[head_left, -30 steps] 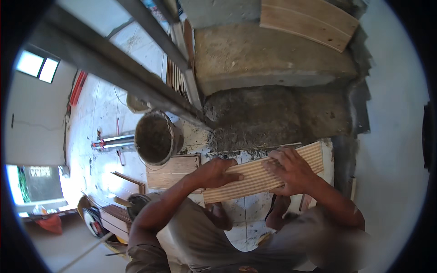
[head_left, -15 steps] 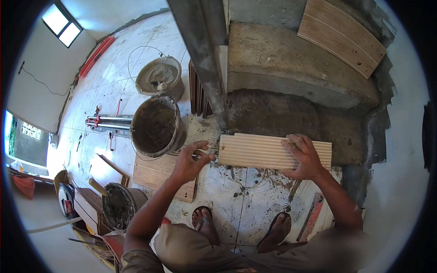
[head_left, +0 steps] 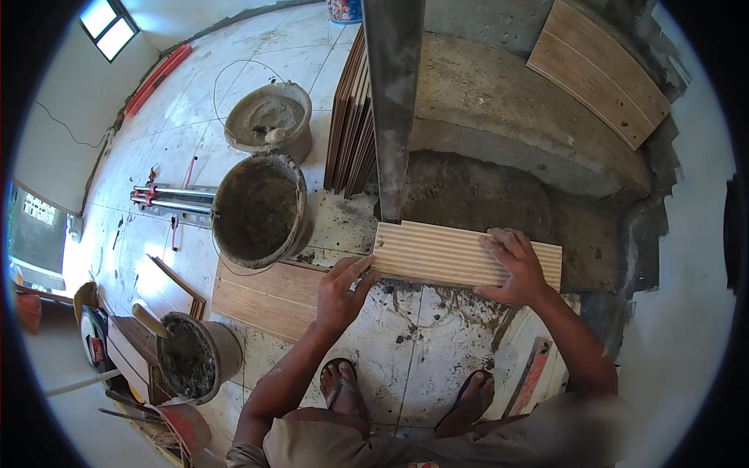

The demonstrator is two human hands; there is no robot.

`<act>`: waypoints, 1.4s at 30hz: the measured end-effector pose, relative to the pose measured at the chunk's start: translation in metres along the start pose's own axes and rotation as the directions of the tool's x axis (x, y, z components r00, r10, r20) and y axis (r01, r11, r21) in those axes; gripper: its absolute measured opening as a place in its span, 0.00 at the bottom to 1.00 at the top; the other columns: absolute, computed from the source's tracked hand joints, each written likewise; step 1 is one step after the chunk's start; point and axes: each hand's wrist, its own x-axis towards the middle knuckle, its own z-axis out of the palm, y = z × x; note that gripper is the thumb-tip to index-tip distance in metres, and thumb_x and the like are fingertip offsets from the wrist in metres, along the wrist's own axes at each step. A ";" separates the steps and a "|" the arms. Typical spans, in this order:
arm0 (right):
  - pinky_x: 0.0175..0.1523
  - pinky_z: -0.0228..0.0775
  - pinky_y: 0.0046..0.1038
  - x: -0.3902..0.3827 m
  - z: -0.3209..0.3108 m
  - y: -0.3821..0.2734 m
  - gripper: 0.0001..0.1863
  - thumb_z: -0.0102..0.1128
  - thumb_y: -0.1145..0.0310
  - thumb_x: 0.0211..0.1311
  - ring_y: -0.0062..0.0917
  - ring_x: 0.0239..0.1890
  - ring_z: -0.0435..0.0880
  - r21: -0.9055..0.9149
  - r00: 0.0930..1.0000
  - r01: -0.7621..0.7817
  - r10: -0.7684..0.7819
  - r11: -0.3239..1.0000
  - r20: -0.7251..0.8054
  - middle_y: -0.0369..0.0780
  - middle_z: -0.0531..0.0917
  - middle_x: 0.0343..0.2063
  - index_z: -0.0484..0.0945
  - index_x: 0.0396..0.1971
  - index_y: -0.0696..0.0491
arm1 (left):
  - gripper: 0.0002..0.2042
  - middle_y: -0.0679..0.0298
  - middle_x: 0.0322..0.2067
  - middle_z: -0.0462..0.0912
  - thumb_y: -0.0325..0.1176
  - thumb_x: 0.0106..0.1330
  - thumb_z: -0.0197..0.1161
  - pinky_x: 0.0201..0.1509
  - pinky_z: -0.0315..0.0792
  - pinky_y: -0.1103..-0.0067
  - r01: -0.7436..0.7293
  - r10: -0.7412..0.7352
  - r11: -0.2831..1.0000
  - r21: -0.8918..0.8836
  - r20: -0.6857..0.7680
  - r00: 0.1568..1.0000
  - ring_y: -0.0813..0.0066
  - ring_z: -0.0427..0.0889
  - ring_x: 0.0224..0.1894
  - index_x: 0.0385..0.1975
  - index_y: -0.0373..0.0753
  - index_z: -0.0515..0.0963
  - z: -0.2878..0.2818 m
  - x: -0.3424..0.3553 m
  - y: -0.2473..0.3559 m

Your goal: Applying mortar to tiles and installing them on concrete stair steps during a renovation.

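Observation:
A cream tile (head_left: pixel 437 253) lies ribbed underside up, notched at its far left corner, across the front of a muddy recess. My right hand (head_left: pixel 519 269) is closed on its right half, fingers over the far part and thumb at the near edge. At the tile's left end is my left hand (head_left: pixel 343 288), its fingers stretched out and apart, the fingertips at the edge. Just beyond the notched corner, a grey metal post (head_left: pixel 394 117) rises. Damp mortar (head_left: pixel 476 191) covers the recess behind the tile.
Left of the post lean several stacked tiles (head_left: pixel 351 125). Two mortar buckets, a near one (head_left: pixel 300 234) and a far one (head_left: pixel 296 148), stand beside them. A smaller bucket (head_left: pixel 222 351), a tile cutter (head_left: pixel 175 199) and a wood-look tile (head_left: pixel 257 300) are at left. A concrete step (head_left: pixel 499 93) rises behind.
My left hand has come right, up to the tile's left end, and its fingers have straightened. My right hand stays on the tile. The view has shifted slightly.

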 end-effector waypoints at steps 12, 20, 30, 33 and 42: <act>0.72 0.68 0.49 0.001 0.004 0.002 0.50 0.86 0.49 0.38 0.49 0.67 0.73 -0.037 1.000 0.014 -0.014 0.999 -0.018 0.49 0.77 0.65 0.81 0.64 0.56 | 0.11 0.56 0.37 0.90 0.29 0.64 0.78 0.40 0.83 0.69 -0.025 0.024 1.000 -0.010 -0.085 0.996 0.59 0.90 0.37 0.46 0.38 0.89 0.007 -0.002 -0.008; 0.72 0.68 0.49 0.000 0.005 0.003 0.50 0.87 0.49 0.37 0.49 0.68 0.72 -0.028 1.000 0.002 -0.003 1.000 -0.012 0.48 0.77 0.66 0.81 0.65 0.55 | 0.11 0.56 0.34 0.89 0.29 0.65 0.77 0.38 0.82 0.69 -0.031 0.031 0.999 -0.005 -0.099 0.995 0.59 0.89 0.34 0.45 0.38 0.89 0.008 -0.004 -0.013; 0.71 0.68 0.48 0.001 0.006 0.005 0.51 0.87 0.47 0.39 0.48 0.67 0.73 -0.016 1.000 0.016 -0.017 1.000 -0.017 0.47 0.76 0.66 0.81 0.66 0.53 | 0.13 0.51 0.41 0.93 0.23 0.68 0.74 0.46 0.86 0.74 0.137 -0.173 0.970 -0.201 -0.171 0.970 0.67 0.93 0.43 0.52 0.34 0.87 0.024 -0.027 -0.005; 0.71 0.68 0.48 0.001 0.008 0.006 0.51 0.86 0.46 0.39 0.48 0.67 0.73 -0.025 1.000 0.021 -0.022 0.999 -0.019 0.47 0.76 0.67 0.81 0.66 0.53 | 0.13 0.52 0.42 0.93 0.23 0.68 0.74 0.47 0.86 0.74 0.177 -0.225 0.951 -0.252 -0.174 0.959 0.67 0.93 0.43 0.52 0.34 0.87 0.026 -0.031 -0.002; 0.71 0.68 0.49 0.003 0.006 0.006 0.50 0.86 0.46 0.40 0.47 0.67 0.73 -0.003 0.999 0.036 -0.036 0.999 -0.024 0.47 0.76 0.66 0.81 0.66 0.53 | 0.13 0.55 0.36 0.90 0.22 0.62 0.77 0.39 0.82 0.72 -0.075 0.071 0.997 -0.014 -0.212 0.975 0.63 0.89 0.35 0.47 0.38 0.89 0.021 -0.014 -0.015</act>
